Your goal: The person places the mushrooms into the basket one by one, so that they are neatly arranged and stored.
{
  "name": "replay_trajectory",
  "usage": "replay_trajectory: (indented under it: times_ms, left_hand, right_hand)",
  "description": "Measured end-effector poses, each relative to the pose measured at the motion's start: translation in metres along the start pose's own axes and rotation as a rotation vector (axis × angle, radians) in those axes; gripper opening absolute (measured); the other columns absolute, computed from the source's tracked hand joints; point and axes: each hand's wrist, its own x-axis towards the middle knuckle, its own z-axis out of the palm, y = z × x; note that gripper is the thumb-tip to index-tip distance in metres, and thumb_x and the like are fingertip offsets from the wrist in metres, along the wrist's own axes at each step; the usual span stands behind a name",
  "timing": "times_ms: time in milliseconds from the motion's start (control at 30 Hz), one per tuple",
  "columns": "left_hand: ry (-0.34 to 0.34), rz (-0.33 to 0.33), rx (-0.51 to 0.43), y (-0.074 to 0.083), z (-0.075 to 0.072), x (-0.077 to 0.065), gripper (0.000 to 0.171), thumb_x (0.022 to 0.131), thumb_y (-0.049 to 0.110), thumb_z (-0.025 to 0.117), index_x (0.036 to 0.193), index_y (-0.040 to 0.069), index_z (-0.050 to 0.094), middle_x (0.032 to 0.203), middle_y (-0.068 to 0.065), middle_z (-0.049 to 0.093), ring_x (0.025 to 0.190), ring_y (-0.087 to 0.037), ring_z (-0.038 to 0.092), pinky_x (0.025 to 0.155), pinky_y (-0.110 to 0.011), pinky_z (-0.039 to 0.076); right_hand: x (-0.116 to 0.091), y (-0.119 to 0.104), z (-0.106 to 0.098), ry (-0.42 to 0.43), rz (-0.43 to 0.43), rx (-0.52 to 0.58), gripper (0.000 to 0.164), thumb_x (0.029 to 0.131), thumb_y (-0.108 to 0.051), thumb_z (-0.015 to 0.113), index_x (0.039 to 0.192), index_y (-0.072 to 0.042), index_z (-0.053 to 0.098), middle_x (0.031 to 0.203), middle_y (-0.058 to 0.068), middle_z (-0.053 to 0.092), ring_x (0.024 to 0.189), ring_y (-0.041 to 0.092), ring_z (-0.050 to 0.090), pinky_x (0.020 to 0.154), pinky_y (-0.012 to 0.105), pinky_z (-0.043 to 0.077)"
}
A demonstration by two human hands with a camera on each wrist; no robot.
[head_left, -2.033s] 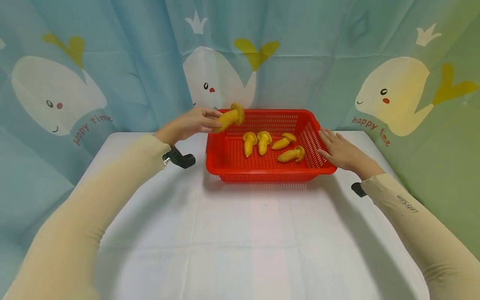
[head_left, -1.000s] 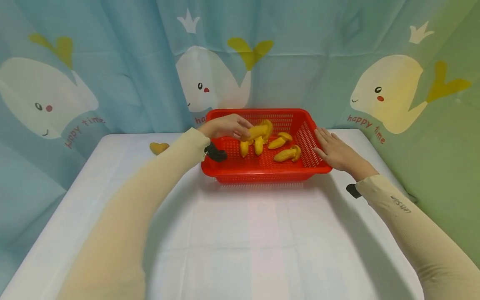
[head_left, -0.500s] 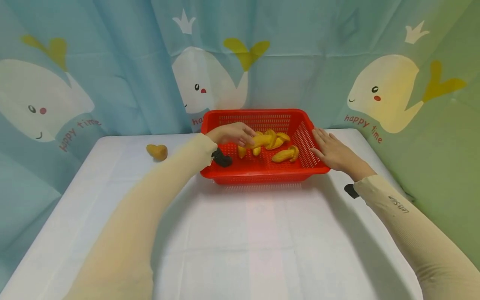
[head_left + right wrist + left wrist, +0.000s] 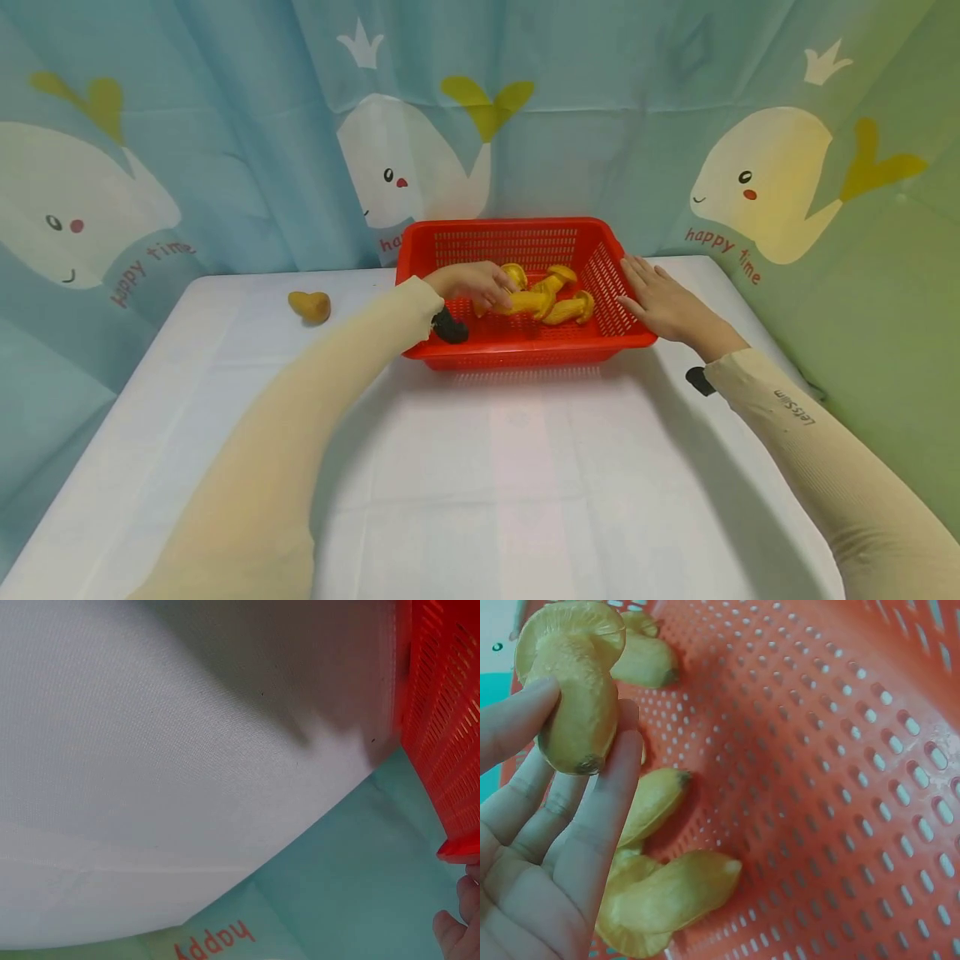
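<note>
My left hand (image 4: pixel 476 283) reaches into a red perforated plastic basket (image 4: pixel 517 343) and pinches a yellow mushroom (image 4: pixel 528 303) between thumb and fingers. In the left wrist view, that mushroom (image 4: pixel 577 712) has its cap away from the palm and its stem end toward it. Below it on the basket floor lie several similar mushrooms (image 4: pixel 570 309), some partly hidden behind my left hand. The fingers of my right hand (image 4: pixel 663 302) lie extended along the basket's right rim. In the right wrist view only a few fingertips (image 4: pixel 469 900) show, right at the rim.
A tan, two-lobed lump (image 4: pixel 310 307) lies on the white tablecloth (image 4: pixel 450 467) left of the basket. Behind the table hangs a blue-green curtain (image 4: pixel 585 150) printed with whales. It also runs along the right side.
My left hand has carried the mushroom from above the basket's left rim down and rightward, low among the others. The tan lump has come into view as the arm moved. My right hand stays at the rim.
</note>
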Motion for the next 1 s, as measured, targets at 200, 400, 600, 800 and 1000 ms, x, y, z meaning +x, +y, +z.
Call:
replay_trajectory:
  times_ms: [200, 400, 600, 800, 1000]
  left_hand:
    - [-0.017, -0.015, 0.041, -0.005, 0.005, 0.004, 0.042, 0.091, 0.010, 0.059, 0.131, 0.000, 0.052, 0.133, -0.012, 0.051, 0.108, -0.018, 0.053, 0.104, -0.037, 0.045]
    - [-0.049, -0.020, 0.049, -0.009, 0.006, 0.009, 0.043, 0.092, 0.007, 0.056, 0.133, -0.003, 0.048, 0.125, -0.011, 0.054, 0.093, -0.013, 0.053, 0.099, -0.034, 0.048]
    - [-0.060, -0.007, 0.058, -0.012, 0.008, 0.013, 0.035, 0.089, 0.006, 0.061, 0.122, -0.004, 0.056, 0.088, -0.001, 0.056, 0.070, -0.009, 0.048, 0.081, -0.026, 0.053]
    - [-0.110, -0.015, 0.021, -0.040, -0.006, 0.054, 0.036, 0.080, 0.014, 0.074, 0.114, 0.006, 0.065, 0.095, -0.003, 0.059, 0.073, -0.013, 0.049, 0.081, -0.027, 0.056]
    - [-0.090, -0.062, 0.064, -0.039, -0.006, 0.054, 0.041, 0.082, 0.014, 0.072, 0.122, 0.009, 0.063, 0.105, -0.003, 0.060, 0.076, -0.013, 0.048, 0.085, -0.027, 0.055]
  right_hand:
    - [0.001, 0.000, 0.000, 0.008, -0.010, -0.007, 0.068, 0.100, -0.032, 0.038, 0.148, 0.006, 0.009, 0.155, 0.026, 0.010, 0.144, 0.041, 0.007, 0.118, 0.055, 0.007]
    - [0.000, -0.001, 0.000, 0.005, -0.007, 0.001, 0.068, 0.100, -0.032, 0.038, 0.148, 0.005, 0.008, 0.155, 0.026, 0.009, 0.144, 0.040, 0.007, 0.118, 0.055, 0.006]
    - [0.000, -0.001, 0.000, 0.000, -0.003, 0.000, 0.068, 0.100, -0.032, 0.038, 0.148, 0.005, 0.007, 0.155, 0.025, 0.009, 0.144, 0.040, 0.007, 0.118, 0.055, 0.007]
    - [0.000, 0.000, 0.001, 0.007, -0.009, -0.005, 0.068, 0.100, -0.031, 0.039, 0.148, 0.006, 0.008, 0.155, 0.026, 0.010, 0.144, 0.041, 0.007, 0.117, 0.055, 0.007]
    - [0.000, 0.000, 0.000, 0.007, -0.007, -0.003, 0.068, 0.100, -0.032, 0.039, 0.148, 0.005, 0.008, 0.156, 0.025, 0.009, 0.144, 0.040, 0.007, 0.118, 0.055, 0.007]
